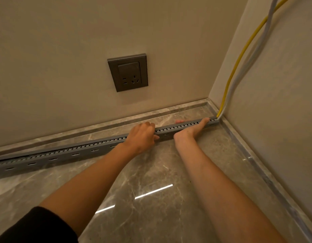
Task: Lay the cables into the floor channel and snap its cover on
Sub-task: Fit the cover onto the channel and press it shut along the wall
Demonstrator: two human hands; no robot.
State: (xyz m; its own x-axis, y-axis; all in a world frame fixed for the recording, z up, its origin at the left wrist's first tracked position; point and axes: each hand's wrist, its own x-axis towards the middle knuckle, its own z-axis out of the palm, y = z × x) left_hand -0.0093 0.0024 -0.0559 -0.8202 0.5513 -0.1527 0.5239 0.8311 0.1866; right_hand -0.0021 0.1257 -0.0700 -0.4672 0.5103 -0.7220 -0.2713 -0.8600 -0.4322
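Note:
A long grey slotted floor channel [67, 153] runs along the marble floor from the left edge to the right corner. A yellow cable [239, 60] and a pale grey cable [253, 55] come down the right wall and enter the channel's right end. A grey cover strip [171, 126] lies on top of the channel; at the far left a dark gap shows under it. My left hand [141, 135] is curled over the channel's middle, fingers behind it and thumb in front. My right hand [192, 128] lies flat along the top near the right end.
A dark grey wall socket [128, 72] sits on the beige wall above the channel. A marble skirting ledge [102, 126] runs behind the channel and along the right wall. The glossy floor [151, 199] in front reflects strip lights.

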